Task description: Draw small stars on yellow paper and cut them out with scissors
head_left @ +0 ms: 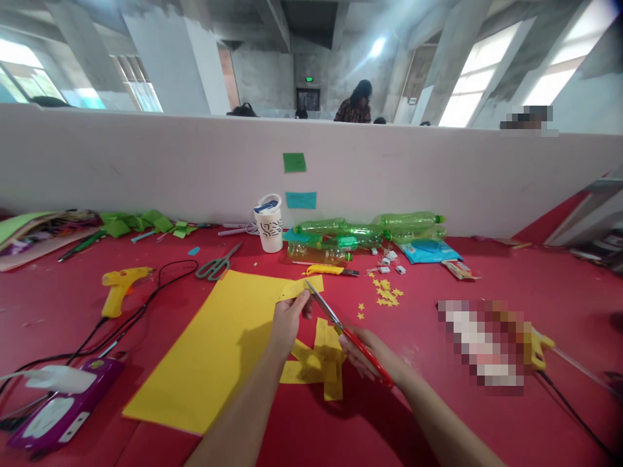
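Note:
Pinched in my left hand (292, 314) is a narrow yellow paper strip (291, 289), raised over the right edge of a large yellow sheet (209, 350). My right hand (372, 353) grips red-handled scissors (363, 350), whose blades point up and left and meet the strip near my left fingertips. Whether the blades are apart cannot be made out. Several cut yellow strips (333, 386) lie crossed on the red table between my hands. Small yellow paper stars (388, 296) are scattered beyond my right hand.
A yellow utility knife (326, 270), green plastic bottles (409, 220) and a white cup (270, 228) stand or lie behind. Grey scissors (219, 264), a yellow glue gun (119, 288) and a purple power strip (73, 405) are left. A white partition (195, 162) bounds the table (403, 428).

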{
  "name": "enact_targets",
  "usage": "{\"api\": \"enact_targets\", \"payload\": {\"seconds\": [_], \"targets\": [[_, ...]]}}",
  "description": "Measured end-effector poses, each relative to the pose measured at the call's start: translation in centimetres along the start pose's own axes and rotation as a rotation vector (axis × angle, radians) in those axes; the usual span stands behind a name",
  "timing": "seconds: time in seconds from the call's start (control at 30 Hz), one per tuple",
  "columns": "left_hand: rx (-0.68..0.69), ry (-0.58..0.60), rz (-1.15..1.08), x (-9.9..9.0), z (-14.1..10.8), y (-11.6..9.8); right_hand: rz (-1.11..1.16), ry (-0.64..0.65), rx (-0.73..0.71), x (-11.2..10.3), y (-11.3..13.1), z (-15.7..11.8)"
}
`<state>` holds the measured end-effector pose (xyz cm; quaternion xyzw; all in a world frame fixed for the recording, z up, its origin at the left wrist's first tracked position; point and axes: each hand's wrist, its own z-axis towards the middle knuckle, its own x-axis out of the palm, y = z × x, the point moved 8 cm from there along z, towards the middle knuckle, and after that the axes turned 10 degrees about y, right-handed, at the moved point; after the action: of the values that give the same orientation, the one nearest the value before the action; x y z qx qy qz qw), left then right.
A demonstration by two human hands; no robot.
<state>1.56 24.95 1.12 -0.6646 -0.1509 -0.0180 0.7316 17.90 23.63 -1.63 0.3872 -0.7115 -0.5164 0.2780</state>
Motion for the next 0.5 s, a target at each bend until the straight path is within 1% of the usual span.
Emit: {"api": "enact_targets", "payload": {"seconds": [0.07,0.13,0.23,0.33,0.4,0.43,0.5], "targets": [[0.021,0.010,0.008,-0.2,0.1,-0.1,0.005,-0.006,0.019,-0.1,-0.2,0.0],[0.044,-0.006,0.020,-0.7,0.2,-0.2,0.002,-0.010,0.029,-0.3,-0.3,0.0],[0.066,-0.080,0.017,-1.7,0.2,-0.2,-0.004,-0.008,0.015,-0.3,-0.3,0.0],[0.049,-0.166,0.044,-2.3,-0.1,-0.2,-0.005,-0.004,0.009,-0.1,-0.3,0.0],[0.054,-0.189,0.125,-1.9,-0.5,-0.8,-0.020,0.003,-0.004,0.1,0.0,0.0],[0.074,-0.176,0.178,-1.5,-0.7,-1.3,-0.027,0.010,-0.017,0.3,0.1,-0.1],[0.118,-0.112,0.248,-0.3,-1.0,-2.3,-0.030,0.028,-0.043,0.5,0.4,-0.1]]}}
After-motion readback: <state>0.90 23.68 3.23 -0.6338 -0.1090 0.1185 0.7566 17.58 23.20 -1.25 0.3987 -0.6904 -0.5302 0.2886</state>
